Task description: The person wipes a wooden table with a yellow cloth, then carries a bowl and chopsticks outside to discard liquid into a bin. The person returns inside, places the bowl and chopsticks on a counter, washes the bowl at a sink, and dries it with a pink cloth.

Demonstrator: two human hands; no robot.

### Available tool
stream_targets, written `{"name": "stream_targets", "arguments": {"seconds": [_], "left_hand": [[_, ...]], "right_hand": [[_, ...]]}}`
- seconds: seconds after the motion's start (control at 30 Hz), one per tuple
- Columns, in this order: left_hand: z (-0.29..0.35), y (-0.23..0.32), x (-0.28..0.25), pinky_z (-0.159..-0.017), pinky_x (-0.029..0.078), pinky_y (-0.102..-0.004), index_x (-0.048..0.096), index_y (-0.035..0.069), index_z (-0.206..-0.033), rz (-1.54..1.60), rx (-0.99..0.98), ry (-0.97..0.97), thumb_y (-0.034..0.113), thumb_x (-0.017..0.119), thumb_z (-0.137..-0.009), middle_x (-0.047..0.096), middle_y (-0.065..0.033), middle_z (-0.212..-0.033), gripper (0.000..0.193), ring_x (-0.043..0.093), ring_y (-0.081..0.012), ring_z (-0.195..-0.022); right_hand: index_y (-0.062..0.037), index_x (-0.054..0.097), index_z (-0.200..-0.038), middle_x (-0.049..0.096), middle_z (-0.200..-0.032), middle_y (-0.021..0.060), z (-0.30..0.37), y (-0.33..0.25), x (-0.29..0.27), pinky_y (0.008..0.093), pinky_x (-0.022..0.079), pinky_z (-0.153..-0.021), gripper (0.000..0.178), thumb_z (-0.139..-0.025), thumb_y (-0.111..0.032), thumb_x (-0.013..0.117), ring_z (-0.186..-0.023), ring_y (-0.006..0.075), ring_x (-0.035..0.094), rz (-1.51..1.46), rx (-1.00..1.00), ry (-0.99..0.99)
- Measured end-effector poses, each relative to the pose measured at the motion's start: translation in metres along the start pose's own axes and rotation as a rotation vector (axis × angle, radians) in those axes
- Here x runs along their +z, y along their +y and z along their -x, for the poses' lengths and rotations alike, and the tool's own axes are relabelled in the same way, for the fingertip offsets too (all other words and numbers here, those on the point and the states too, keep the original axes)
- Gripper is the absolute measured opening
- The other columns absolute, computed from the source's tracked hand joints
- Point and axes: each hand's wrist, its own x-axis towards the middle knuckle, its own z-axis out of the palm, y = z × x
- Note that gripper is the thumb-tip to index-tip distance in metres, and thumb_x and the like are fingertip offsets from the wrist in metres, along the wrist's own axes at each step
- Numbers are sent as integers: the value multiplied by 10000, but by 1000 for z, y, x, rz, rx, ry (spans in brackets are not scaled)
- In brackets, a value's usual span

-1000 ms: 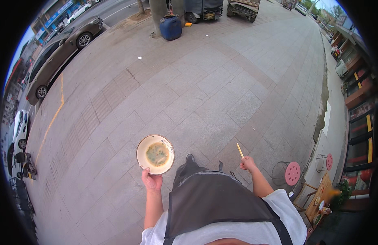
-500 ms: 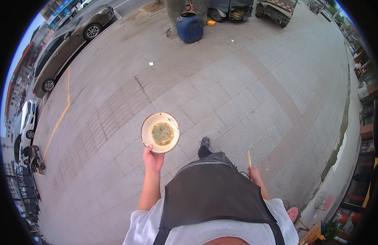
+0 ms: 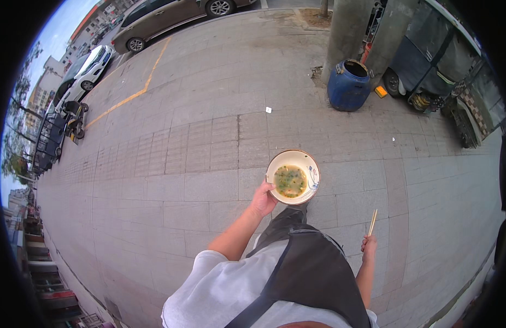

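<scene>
My left hand [image 3: 264, 199] grips the rim of a cream bowl [image 3: 310, 164] with a brown edge and a small blue pattern inside. Thin soup [image 3: 290, 181] with green bits lies in the bottom of it. The thumb is over the rim; the other fingers are hidden beneath. Lower right, my right hand [image 3: 369, 247] is closed around a pair of light wooden chopsticks [image 3: 372, 222], which point upward from the fist. A dark apron [image 3: 313, 268] covers my front, over a white shirt.
A blue plastic barrel [image 3: 348, 87], its top uncovered, stands by a grey pillar [image 3: 348, 33]. Beside it are a small yellow object [image 3: 380, 91] and a covered cart [image 3: 433, 54]. A brown car [image 3: 165, 19], a white car [image 3: 83, 74] and a scooter [image 3: 74, 120] stand far left on the paving.
My body has turned to the left, so the barrel and cars have swung rightward in view. The bowl has shifted right in the picture. Both hands keep their hold.
</scene>
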Motion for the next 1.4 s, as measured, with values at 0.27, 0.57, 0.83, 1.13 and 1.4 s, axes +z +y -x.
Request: {"name": "stream_targets", "arguments": {"seconds": [0.27,0.57,0.83,1.13,1.4], "left_hand": [[-233,0,160,-1061,438,-442,350,138,-1462,-3,-8,-49,164,595,-773,511,-72,-1377,731,514,-246,-1272],[-453,-58,274,-1087,408,-472,389,106,-1438,84,127,59,175,603,-782,508,-85,-1394,693,498,-258,-1294],[-594,-83,355,-1090,386,-504,425,37,-1409,97,189,233,181,635,-760,526,-120,-1390,696,502,-285,-1289],[-797,-97,382,-1052,409,-531,403,128,-1411,-214,23,546,176,633,-761,496,-105,-1377,691,498,-293,-1277],[-1001,-93,455,-1057,418,-451,291,125,-1522,-1238,-92,1122,277,781,-675,428,-216,-1411,990,456,-385,-1298]], "right_hand": [[-52,584,-719,549,-603,45,-203,58,-166,320,395,-428,181,-836,-189,558,-474,162,526,1176,-416,-5],[-54,598,-792,527,-614,31,-449,-294,-119,285,394,-423,153,-853,-180,536,-490,138,511,572,-30,-103],[-100,531,-805,491,-612,-7,-580,-615,-45,266,350,-376,115,-890,-177,541,-446,92,437,326,-54,-105],[-78,602,-909,539,-652,-5,-656,-693,-49,256,393,-415,113,-891,-162,529,-483,86,476,368,110,21],[-53,594,-902,560,-646,25,-711,-749,-27,273,409,-408,98,-879,-137,547,-479,111,514,407,296,18]]}}
